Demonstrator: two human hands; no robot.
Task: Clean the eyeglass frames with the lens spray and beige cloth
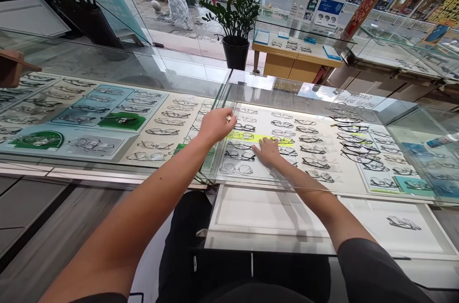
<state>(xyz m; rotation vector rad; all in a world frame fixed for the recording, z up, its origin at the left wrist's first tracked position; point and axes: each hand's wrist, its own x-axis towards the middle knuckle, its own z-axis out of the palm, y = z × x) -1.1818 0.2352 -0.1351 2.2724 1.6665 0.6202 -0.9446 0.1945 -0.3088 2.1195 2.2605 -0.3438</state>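
My left hand (217,127) is closed in a fist above the joint between two glass display cases. Something small and pale (228,118) shows at its fingers, too small to make out. To its right, my right hand (268,152) is open, with fingers spread, among rows of eyeglasses (239,155) and beside a bright yellow-green strip (247,136). I cannot tell whether that hand is under the glass or resting on it. More eyeglasses (315,163) lie in columns farther right on the pale display board (337,178).
A white drawer (265,212) stands pulled out below the case, and a pair of eyeglasses (403,222) lies at its right. The left case (82,150) holds more frames on coloured trays. Beyond are a potted plant (234,49) and a wooden display table (297,57).
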